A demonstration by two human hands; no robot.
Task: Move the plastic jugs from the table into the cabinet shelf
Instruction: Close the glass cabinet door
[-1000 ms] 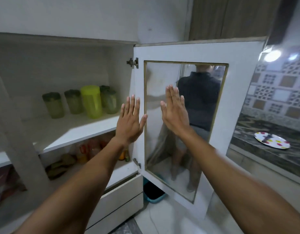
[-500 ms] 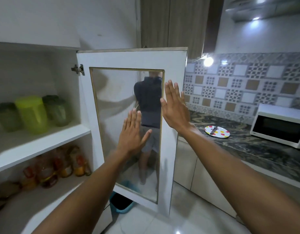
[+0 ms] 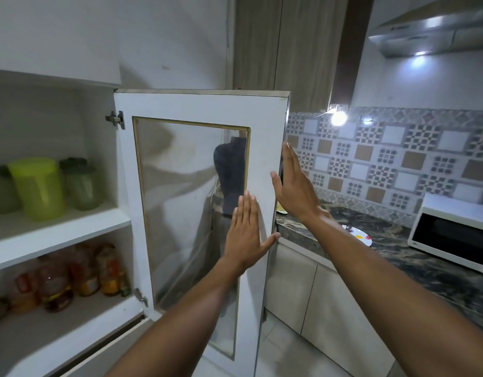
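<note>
Nothing readable is showing up anywhere — the bottles [image 3: 79, 273] on the lower shelf are wearing orange and yellow labels, but they're blurring out too much to make out any words or brand.

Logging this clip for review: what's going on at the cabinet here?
A person faces an open cabinet. The left hand is flat by the glass-panelled door, and the right hand is open at the door's free edge; neither holds anything. Green plastic jugs stand on the upper shelf, with bottles on the shelf below. A microwave sits on the counter.
</note>
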